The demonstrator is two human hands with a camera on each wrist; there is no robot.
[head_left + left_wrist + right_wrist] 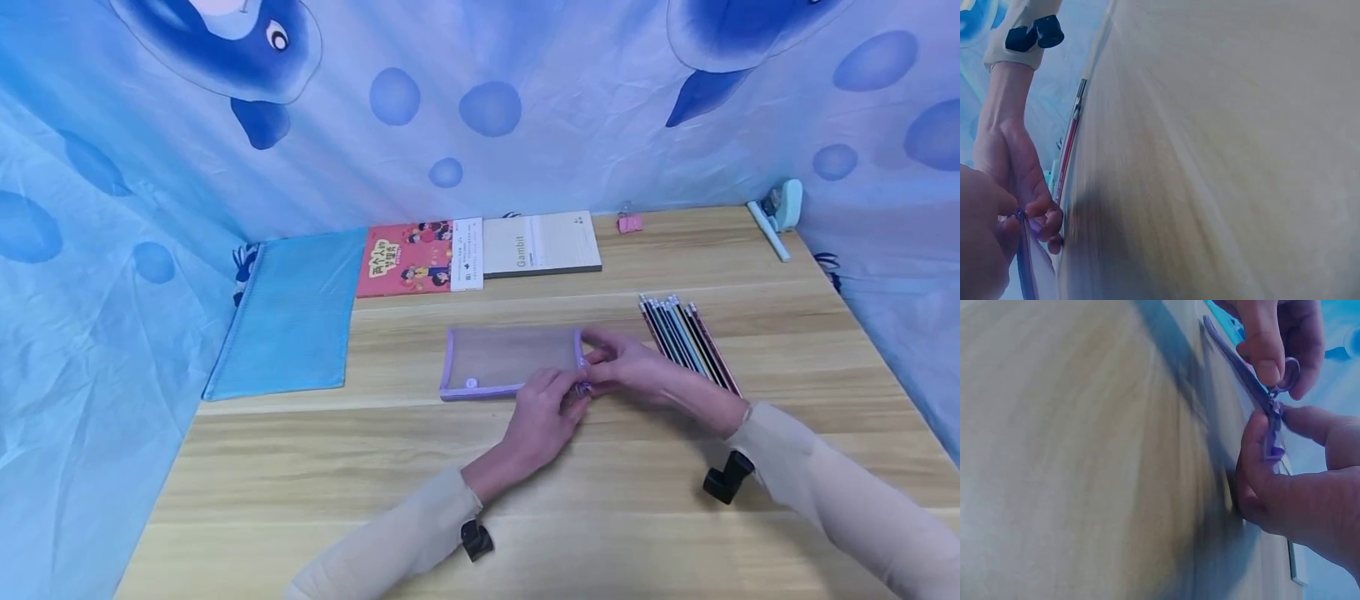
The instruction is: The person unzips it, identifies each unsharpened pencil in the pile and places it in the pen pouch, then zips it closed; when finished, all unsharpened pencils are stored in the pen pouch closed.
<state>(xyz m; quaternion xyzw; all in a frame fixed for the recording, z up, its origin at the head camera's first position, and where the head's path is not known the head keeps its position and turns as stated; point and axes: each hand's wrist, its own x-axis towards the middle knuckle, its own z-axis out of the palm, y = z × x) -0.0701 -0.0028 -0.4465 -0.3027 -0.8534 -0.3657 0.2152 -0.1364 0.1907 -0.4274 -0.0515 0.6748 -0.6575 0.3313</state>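
Observation:
A see-through pencil pouch [510,354] with purple edging lies flat on the table, its zipper edge toward me. At its near right corner, my left hand [538,423] pinches the ring-shaped zipper pull [1298,370] between thumb and fingers, seen best in the right wrist view. My right hand [633,367] grips the same corner of the pouch, thumb and fingertips on the zipper's end just beside the pull. The left wrist view shows both hands meeting at that purple edge, with much of the corner hidden by fingers.
Several pencils [686,337] lie side by side behind my right forearm. Along the back are a red book [408,258], a pale Gambit notebook [555,242], a pink clip [630,223] and a mint-coloured item [790,206]. A blue zip folder [288,312] lies at the left.

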